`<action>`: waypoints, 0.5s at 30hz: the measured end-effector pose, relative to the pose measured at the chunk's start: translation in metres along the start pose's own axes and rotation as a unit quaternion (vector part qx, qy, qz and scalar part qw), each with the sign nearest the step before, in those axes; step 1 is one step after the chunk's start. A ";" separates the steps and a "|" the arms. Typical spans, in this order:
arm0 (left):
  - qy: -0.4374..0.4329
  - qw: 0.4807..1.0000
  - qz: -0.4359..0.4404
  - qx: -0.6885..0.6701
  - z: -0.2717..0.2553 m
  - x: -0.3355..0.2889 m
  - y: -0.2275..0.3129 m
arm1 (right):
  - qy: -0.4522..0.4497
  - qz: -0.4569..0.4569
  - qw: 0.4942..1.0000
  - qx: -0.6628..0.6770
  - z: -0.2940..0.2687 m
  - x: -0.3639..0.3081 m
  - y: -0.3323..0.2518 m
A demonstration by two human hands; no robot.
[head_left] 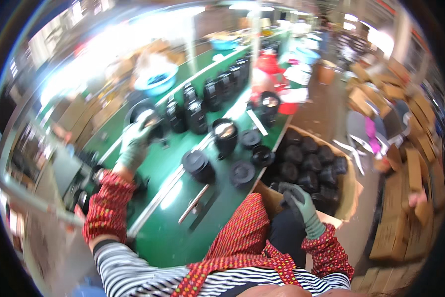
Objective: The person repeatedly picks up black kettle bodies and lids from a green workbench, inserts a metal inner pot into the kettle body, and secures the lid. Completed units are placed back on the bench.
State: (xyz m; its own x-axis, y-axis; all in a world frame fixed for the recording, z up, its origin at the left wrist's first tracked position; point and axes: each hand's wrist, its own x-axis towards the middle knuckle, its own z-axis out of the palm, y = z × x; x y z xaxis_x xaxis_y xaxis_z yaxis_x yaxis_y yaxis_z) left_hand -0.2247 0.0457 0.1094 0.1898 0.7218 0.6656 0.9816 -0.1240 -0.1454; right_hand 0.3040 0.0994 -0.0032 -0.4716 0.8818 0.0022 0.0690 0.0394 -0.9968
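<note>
My left hand (135,142), in a pale grey-green glove, reaches far left over the green bench with its fingers closed on the rim of a black round container (155,129). Motion blurs its fingertips. My right hand (304,207), gloved with darker finger ends, is at the near edge of the carton (352,204), its fingers curled by a dark part I cannot make out. Between the hands stand an open black cup with a shiny inside (225,137), a black lidded cylinder (198,166) and black round lids (242,173).
Several black canisters (196,116) line the green bench (155,237). A metal rod (193,204) lies near me. Black round parts (309,163) fill the carton. Beyond are a blue basin (158,81) and red containers (269,64); cardboard boxes (395,222) are piled at right.
</note>
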 end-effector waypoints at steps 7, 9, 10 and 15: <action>-0.145 0.979 0.145 -0.022 -0.052 -0.013 0.134 | -0.165 -0.048 0.985 0.013 0.075 0.069 -0.091; -0.180 0.966 0.179 -0.054 -0.071 -0.005 0.184 | -0.219 0.013 0.974 0.061 0.084 0.073 -0.093; -0.101 0.965 0.222 -0.098 -0.057 -0.007 0.200 | -0.249 0.047 0.964 0.085 0.087 0.071 -0.102; -0.118 0.942 0.275 -0.150 -0.043 -0.030 0.261 | -0.253 0.201 0.934 0.150 0.045 0.020 -0.046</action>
State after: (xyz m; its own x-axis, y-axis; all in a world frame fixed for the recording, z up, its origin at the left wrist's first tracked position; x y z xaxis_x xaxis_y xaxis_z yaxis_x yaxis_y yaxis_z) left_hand 0.0270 -0.0376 0.0831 0.6966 0.6185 0.3636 0.7045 -0.6857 -0.1833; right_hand 0.2520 0.0940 0.0388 -0.8209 0.4593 -0.3394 0.1159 -0.4480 -0.8865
